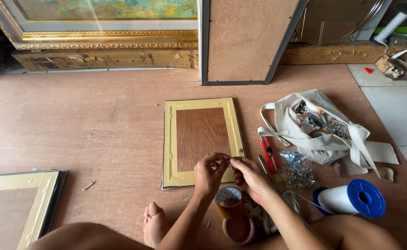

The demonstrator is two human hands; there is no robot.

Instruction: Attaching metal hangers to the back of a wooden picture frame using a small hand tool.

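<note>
- Here, a person seated on a wooden floor [97, 120] pinches something too small to make out between both hands, just above the near edge of a small gold picture frame [202, 141] lying face down.
- The left hand [210, 172] is nearly closed, thumb and forefinger pressed together; the right hand [249, 178] is likewise pinched shut, meeting it fingertip to fingertip. A thin white string seems to run from the right hand toward a blue spool [351, 199] lying on its side.
- Risk, as a judgement: the tiny piece could slip from the fingertips and vanish on the cluttered floor; a tug on the string might set the spool rolling.
- An open cloth bag [323, 127] holds a jumble of small tools and metal parts; its straps trail loose.
- A clear plastic bag [296, 169] beside it is packed with small silver hardware, which could spill if knocked.
- Two tape rolls [231, 210] sit beneath the wrists; red-handled pliers [268, 155] lie near the frame.
</note>
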